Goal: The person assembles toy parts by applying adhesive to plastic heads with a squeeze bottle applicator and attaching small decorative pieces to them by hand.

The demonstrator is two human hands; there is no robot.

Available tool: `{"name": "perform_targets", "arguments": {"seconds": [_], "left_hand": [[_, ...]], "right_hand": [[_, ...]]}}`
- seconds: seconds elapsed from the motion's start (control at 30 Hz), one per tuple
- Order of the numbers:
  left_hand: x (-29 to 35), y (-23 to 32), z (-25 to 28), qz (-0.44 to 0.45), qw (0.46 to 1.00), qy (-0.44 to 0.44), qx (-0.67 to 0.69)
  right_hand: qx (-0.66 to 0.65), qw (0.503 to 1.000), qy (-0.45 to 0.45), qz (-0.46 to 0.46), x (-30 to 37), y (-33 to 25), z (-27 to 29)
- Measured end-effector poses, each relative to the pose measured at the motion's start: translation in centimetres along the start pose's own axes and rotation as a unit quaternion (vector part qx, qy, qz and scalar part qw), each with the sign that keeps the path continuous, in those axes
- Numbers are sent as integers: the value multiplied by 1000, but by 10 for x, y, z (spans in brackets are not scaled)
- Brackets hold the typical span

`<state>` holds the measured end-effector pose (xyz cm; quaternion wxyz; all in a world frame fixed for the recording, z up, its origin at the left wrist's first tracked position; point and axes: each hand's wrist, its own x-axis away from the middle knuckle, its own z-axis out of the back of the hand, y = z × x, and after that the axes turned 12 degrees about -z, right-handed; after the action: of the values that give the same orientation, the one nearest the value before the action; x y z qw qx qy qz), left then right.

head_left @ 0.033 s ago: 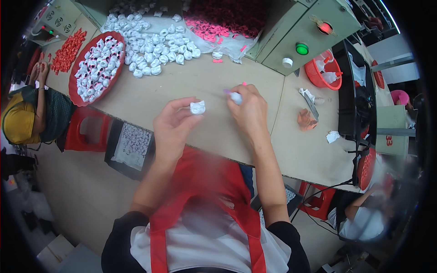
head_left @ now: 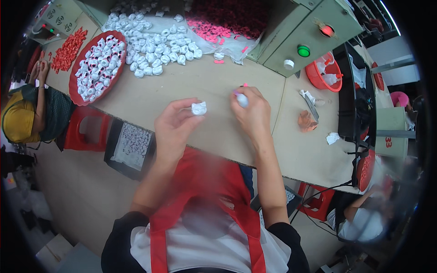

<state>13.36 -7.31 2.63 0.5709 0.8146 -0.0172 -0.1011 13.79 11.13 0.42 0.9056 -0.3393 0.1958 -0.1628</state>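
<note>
My left hand [head_left: 175, 122] pinches a small white rounded piece [head_left: 199, 108] between thumb and fingers, above the tabletop [head_left: 150, 93]. To its right, my right hand [head_left: 253, 109] is closed around a small whitish squeeze bottle [head_left: 242, 100] with a purple tip [head_left: 236, 92]; most of the bottle is hidden by the fingers. A bright pink bit [head_left: 245, 84] shows just beyond the right fingers, and I cannot tell whether they hold it. The two hands are apart.
Many white pieces [head_left: 157, 57] lie at the back left, beside pink pieces [head_left: 214, 32]. A red tray [head_left: 73, 88] holds more. Right are a green machine box [head_left: 273, 59], a red basket [head_left: 314, 75], curved tool [head_left: 313, 109] and orange scrap [head_left: 306, 122]. Co-workers sit on both sides.
My right hand has shifted slightly to the right with the bottle, away from the white piece. My left hand stays almost in place, still pinching the white piece.
</note>
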Motion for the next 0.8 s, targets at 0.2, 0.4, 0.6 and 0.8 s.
{"name": "perform_targets", "arguments": {"seconds": [0.2, 0.4, 0.6, 0.8], "left_hand": [[1, -7, -3, 16, 999, -47, 1], [2, -8, -3, -52, 994, -85, -38], [0, 0, -6, -92, 975, -178, -93], [4, 7, -17, -17, 983, -180, -15]], "right_hand": [[-236, 943, -173, -159, 29, -30, 42], [-155, 943, -286, -69, 24, -59, 53], [-174, 935, -268, -157, 21, -43, 60], [-175, 938, -242, -178, 28, -37, 63]]}}
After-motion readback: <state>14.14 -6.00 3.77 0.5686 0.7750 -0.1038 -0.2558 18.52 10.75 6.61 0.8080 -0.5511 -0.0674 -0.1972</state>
